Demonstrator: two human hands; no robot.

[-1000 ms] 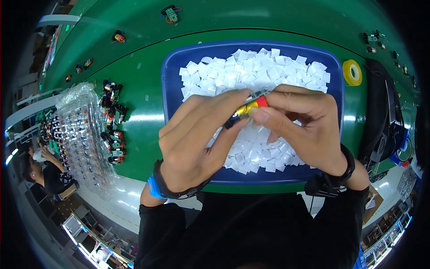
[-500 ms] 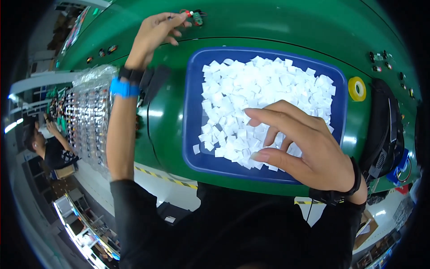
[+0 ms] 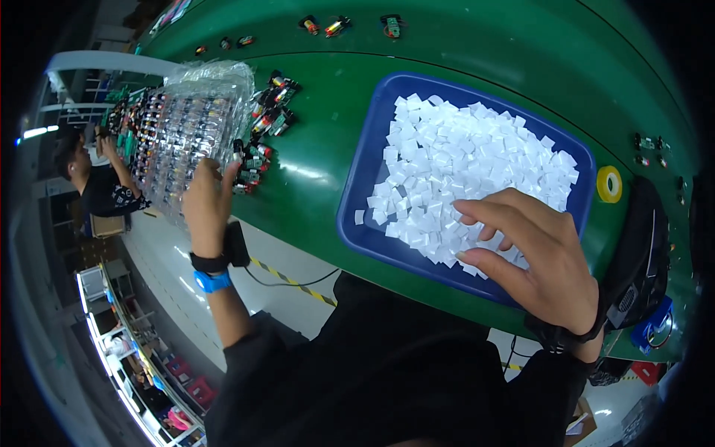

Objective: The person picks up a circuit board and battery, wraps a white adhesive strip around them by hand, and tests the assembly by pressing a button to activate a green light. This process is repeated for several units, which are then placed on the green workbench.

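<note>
My left hand [image 3: 205,205] is at the left table edge, beside a clear plastic tray [image 3: 190,127] filled with rows of small parts. Its thumb stands apart from the fingers, close to a pile of small motor-like parts [image 3: 253,160] with green boards; nothing shows in its grip. My right hand [image 3: 540,253] hovers over the near right side of a blue bin [image 3: 363,167]. Thumb and forefinger are spread, and I see nothing between them. Many small white paper-like squares [image 3: 469,160] fill the bin.
A yellow tape roll [image 3: 609,184] lies right of the bin, near a black bag [image 3: 640,246]. Small parts with green boards [image 3: 392,27] sit along the far table [image 3: 320,97], others at far right [image 3: 649,141]. A person [image 3: 97,175] sits at far left.
My left hand has let go of the small part with a green board at the far side and come back to the parts at left. My view has shifted left; my right hand remains over the bin.
</note>
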